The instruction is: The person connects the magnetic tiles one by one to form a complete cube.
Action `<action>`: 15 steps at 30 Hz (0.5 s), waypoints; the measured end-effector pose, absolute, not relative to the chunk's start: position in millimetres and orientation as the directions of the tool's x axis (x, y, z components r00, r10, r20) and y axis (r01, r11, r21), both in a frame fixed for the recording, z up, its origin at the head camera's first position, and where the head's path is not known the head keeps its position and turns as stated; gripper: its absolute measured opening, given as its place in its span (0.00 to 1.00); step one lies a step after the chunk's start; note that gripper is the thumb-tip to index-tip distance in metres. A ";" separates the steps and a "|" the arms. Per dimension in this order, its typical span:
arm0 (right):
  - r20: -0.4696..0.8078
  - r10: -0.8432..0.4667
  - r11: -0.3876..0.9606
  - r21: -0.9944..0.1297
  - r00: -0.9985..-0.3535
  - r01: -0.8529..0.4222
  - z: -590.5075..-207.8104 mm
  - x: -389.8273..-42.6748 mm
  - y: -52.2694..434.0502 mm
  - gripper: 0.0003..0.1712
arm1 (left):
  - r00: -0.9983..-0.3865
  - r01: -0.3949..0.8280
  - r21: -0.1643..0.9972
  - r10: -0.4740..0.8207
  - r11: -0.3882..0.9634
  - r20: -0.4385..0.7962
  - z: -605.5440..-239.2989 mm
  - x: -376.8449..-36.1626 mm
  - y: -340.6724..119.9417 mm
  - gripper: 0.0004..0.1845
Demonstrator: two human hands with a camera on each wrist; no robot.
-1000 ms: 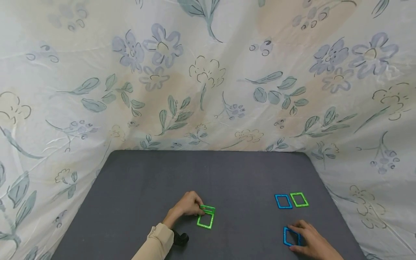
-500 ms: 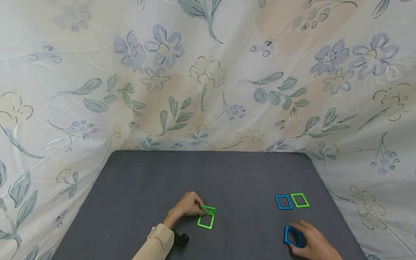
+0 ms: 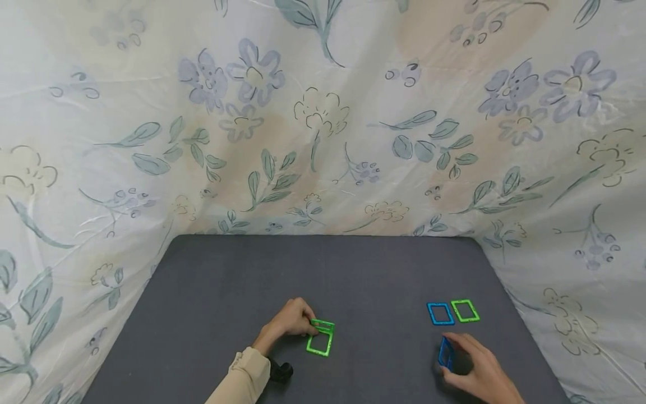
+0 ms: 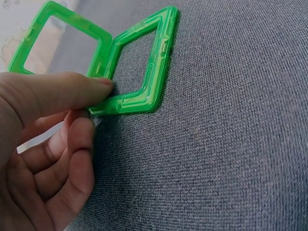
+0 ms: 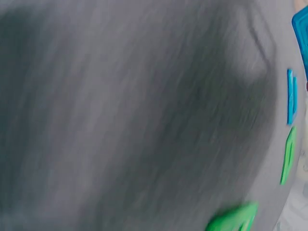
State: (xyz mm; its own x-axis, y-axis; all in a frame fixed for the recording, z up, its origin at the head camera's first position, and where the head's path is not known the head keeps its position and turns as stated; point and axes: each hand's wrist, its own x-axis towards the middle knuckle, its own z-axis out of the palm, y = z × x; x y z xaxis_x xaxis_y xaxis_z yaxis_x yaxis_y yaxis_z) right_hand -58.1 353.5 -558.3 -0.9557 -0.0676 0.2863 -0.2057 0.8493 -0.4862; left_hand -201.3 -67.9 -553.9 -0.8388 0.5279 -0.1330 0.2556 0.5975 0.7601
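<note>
A person's two bare hands work on a dark grey fabric tabletop [image 3: 242,280] backed by a pale floral cloth [image 3: 323,112]. Near the middle of the front edge, the left hand [image 3: 290,318] curls its thumb and fingers around the joined edge of two green square frame tiles: one green tile lies flat [image 3: 319,342] on the tabletop, and the other green tile stands tilted up [image 3: 323,325] from its far edge, like an open hinge. The left wrist view shows the thumb [image 4: 57,91] pressing right at that joint. Towards the front right corner, the right hand [image 3: 474,365] pinches a blue square frame tile [image 3: 445,353], held upright on its edge. Just beyond it, nearer the right edge, a second blue tile [image 3: 440,313] and a third green tile [image 3: 465,310] lie flat side by side, almost touching. The right wrist view is too blurred to add detail.
</note>
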 end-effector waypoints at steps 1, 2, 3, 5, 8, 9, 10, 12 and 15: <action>0.295 -0.069 0.833 -0.508 -0.953 -0.217 -557.5 -59.7 350.1 0.40 | -0.838 0.255 0.761 0.529 0.596 -0.134 -553.6 -201.1 -68.1 0.05; 0.318 -0.080 0.812 -0.528 -0.945 -0.246 -557.0 -61.7 346.8 0.41 | -0.838 0.255 0.762 0.530 0.595 -0.133 -553.3 -201.0 -68.3 0.05; 0.348 -0.092 0.791 -0.544 -0.933 -0.281 -556.8 -63.8 343.1 0.41 | -0.837 0.255 0.762 0.530 0.595 -0.133 -553.3 -201.0 -68.4 0.05; 0.401 -0.113 0.755 -0.560 -0.909 -0.341 -555.7 -68.8 334.3 0.42 | -0.837 0.253 0.766 0.531 0.591 -0.133 -553.3 -201.1 -68.9 0.05; 0.455 -0.130 0.718 -0.570 -0.881 -0.400 -553.7 -77.4 318.3 0.43 | -0.835 0.246 0.769 0.531 0.590 -0.140 -554.3 -201.9 -69.2 0.05; 0.463 -0.128 0.707 -0.577 -0.877 -0.408 -553.3 -80.3 312.4 0.43 | -0.836 0.244 0.769 0.530 0.591 -0.143 -554.8 -202.0 -69.2 0.05; 0.470 -0.128 0.696 -0.585 -0.873 -0.417 -553.3 -83.2 306.4 0.42 | -0.836 0.240 0.770 0.529 0.591 -0.146 -555.1 -202.2 -69.2 0.05; 0.467 -0.117 0.678 -0.607 -0.876 -0.414 -553.9 -88.5 294.2 0.41 | -0.835 0.237 0.772 0.530 0.590 -0.148 -555.5 -202.3 -68.9 0.05; 0.458 -0.109 0.650 -0.638 -0.882 -0.412 -556.6 -95.9 275.6 0.40 | -0.834 0.232 0.775 0.530 0.588 -0.152 -556.0 -202.6 -68.8 0.05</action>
State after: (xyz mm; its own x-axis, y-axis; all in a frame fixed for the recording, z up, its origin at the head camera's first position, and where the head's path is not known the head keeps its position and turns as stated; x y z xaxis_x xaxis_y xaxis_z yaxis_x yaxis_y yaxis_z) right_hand -95.9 275.6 -556.6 -0.8822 -0.1093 0.4581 -0.4121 0.6501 -0.6384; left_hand -202.6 -68.8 -556.0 -0.8344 0.5297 -0.1524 0.2319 0.5883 0.7747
